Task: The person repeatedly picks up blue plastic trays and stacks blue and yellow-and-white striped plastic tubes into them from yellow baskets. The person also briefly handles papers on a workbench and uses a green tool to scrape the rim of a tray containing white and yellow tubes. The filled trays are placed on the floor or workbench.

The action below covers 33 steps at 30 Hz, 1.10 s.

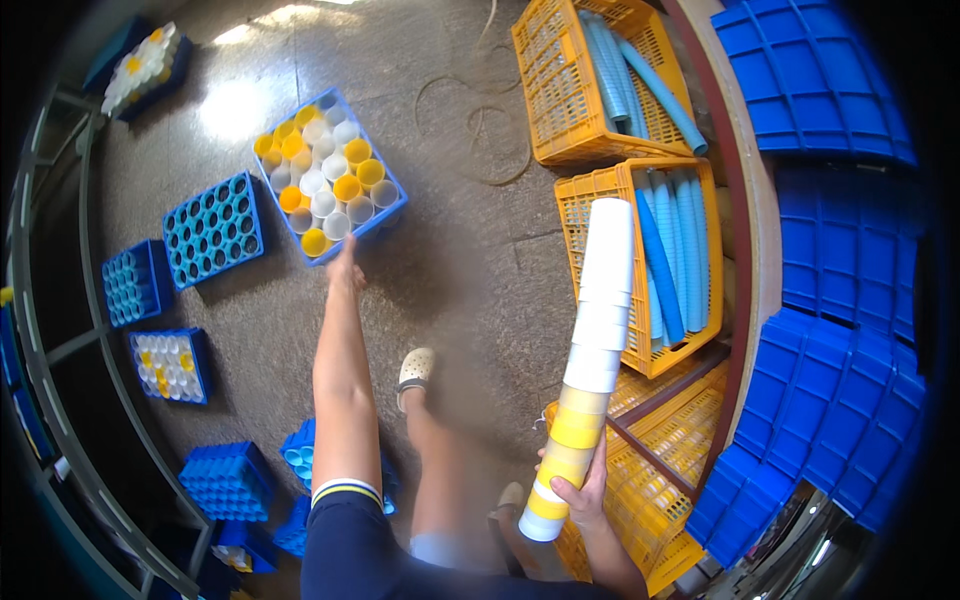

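Observation:
My left hand reaches forward and grips the near edge of a blue crate. Upright in this crate are yellow, white and clear open-topped cups; its near side seems tipped, though how far it is off the floor I cannot tell. At the lower right, my right hand wraps round the lower end of a long stack of cups. White cups form its upper half, and yellow and white bands alternate lower down. The stack leans up and to the right, in front of the yellow baskets.
Yellow baskets of ribbed blue tubes line the right, beside a wall of blue bins. Left on the floor stand blue crates, some with cups. A metal rack edges the far left. A loose cord lies ahead.

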Tool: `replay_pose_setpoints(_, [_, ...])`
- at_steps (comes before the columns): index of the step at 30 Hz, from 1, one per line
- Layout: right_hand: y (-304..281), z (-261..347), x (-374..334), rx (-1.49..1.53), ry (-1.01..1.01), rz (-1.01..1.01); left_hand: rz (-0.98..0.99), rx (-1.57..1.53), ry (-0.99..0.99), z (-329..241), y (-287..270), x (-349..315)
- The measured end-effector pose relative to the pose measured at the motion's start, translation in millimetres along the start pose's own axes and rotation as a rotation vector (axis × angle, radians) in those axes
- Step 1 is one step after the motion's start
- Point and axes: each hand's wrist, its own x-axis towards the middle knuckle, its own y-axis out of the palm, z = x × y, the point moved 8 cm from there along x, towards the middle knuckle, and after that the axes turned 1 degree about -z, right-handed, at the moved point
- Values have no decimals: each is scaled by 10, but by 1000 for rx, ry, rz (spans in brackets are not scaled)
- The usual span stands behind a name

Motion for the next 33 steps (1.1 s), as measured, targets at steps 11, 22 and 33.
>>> replay_pose_setpoints(11, [48, 557, -743, -181, -51, 279, 1095, 203, 285, 130, 921, -4665])
replay_pose_setpoints(22, [-3682, 1702, -2916, -1594, -230, -1302, 1407, 84, -211, 508, 717, -6719])
replay_pose_setpoints(33, [-4602, 630, -4867, -952, -505, -1291, 1840, 323, -527, 2368, 1012, -9928])
